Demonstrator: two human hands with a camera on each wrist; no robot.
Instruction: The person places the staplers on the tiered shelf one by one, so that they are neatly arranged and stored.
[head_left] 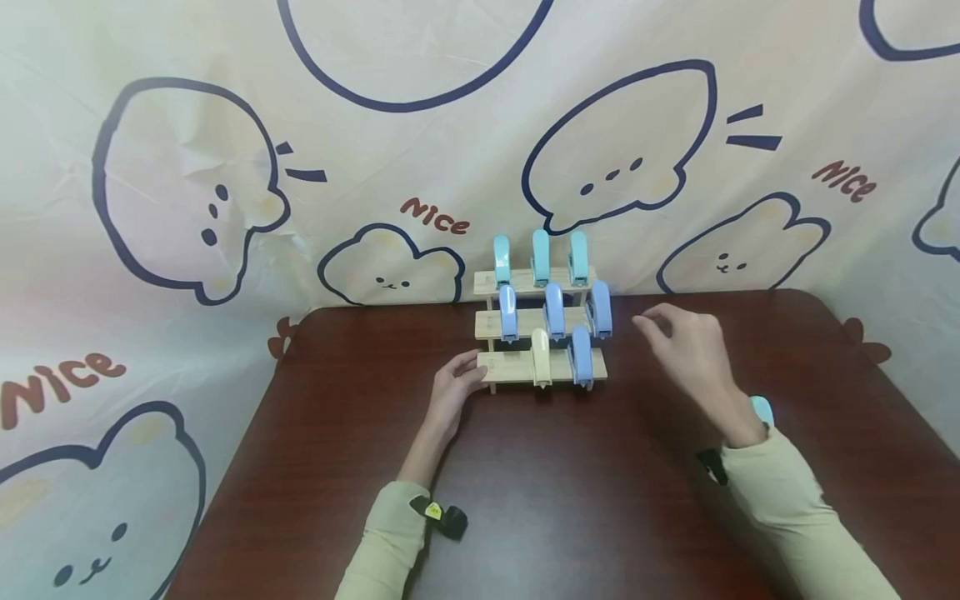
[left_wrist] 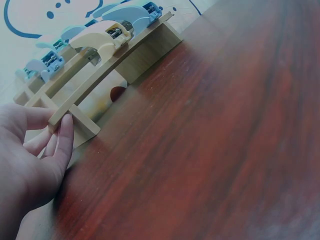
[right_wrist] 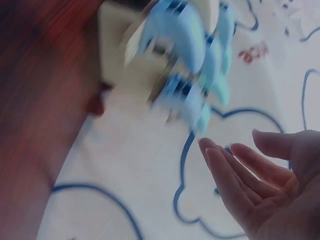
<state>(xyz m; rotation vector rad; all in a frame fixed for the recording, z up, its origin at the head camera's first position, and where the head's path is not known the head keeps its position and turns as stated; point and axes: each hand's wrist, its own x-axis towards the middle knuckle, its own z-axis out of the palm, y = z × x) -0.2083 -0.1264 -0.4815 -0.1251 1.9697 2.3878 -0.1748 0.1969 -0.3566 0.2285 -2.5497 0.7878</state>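
Observation:
A three-step wooden rack (head_left: 498,367) holds small staplers. On its top step stand three teal staplers (head_left: 540,258), and three blue staplers (head_left: 554,310) fill the middle one. The bottom step carries a cream stapler (head_left: 541,357) and another blue stapler (head_left: 581,356) towards its right end. My left hand (head_left: 454,387) pinches the left end of the bottom step between thumb and fingers. To the right of the rack, my right hand (head_left: 688,346) hovers over the table with fingers loosely bent and nothing between them, as the right wrist view shows.
Another teal stapler (head_left: 762,409) lies on the right of the dark wooden table (head_left: 555,492), partly hidden behind my right wrist. Just behind the rack and the table's back edge hangs a white cloth (head_left: 480,150) with cartoon outlines.

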